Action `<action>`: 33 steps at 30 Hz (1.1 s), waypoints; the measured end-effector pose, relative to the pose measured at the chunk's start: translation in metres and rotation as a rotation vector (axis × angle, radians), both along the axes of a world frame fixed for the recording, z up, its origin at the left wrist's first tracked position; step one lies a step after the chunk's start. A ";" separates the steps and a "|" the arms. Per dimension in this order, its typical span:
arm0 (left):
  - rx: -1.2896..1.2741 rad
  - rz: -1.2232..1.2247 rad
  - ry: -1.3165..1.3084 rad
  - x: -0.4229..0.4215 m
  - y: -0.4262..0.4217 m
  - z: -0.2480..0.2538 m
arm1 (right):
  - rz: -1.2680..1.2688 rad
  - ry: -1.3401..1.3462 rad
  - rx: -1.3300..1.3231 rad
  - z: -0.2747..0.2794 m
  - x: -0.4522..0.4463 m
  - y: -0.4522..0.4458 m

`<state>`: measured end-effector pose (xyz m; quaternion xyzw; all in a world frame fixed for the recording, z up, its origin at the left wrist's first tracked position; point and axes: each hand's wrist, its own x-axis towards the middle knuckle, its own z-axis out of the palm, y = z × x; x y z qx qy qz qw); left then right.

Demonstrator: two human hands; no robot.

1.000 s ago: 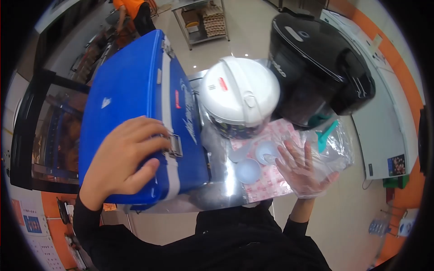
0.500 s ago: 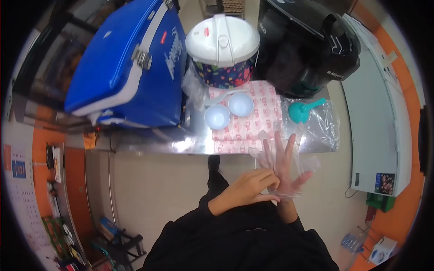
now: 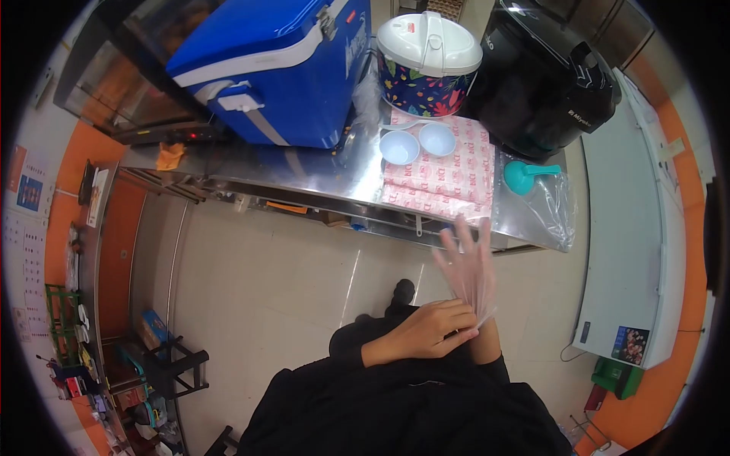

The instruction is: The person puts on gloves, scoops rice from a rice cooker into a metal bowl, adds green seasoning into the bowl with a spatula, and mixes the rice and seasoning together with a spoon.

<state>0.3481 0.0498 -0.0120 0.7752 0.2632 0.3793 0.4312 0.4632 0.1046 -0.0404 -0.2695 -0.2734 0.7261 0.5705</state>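
Note:
A thin clear plastic glove (image 3: 477,285) covers my right hand (image 3: 470,262), whose fingers are spread just below the counter's front edge. At the wrist, my left hand (image 3: 435,328) pinches the glove's cuff. Behind them on the steel counter (image 3: 334,178) lies pink printed paper (image 3: 433,178). Two pale blue bowls (image 3: 399,147) and a light spoon rest on that paper. To its right, a teal scoop (image 3: 521,177) sits on clear plastic (image 3: 551,209).
A blue cooler box (image 3: 281,83), a white-lidded rice cooker (image 3: 430,64) and a large black appliance (image 3: 536,83) stand along the counter's back. A white chest freezer (image 3: 627,213) is at right. Shelving and a black stool (image 3: 179,365) are at left.
My left hand went from the cooler to my right wrist and grips the glove cuff. The glove sits closer around my right hand. The view has tilted down and turned.

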 end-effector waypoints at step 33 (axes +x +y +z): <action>-1.916 0.899 0.835 -0.175 -0.465 -0.352 | 0.327 -0.471 -0.553 -0.481 -0.191 0.228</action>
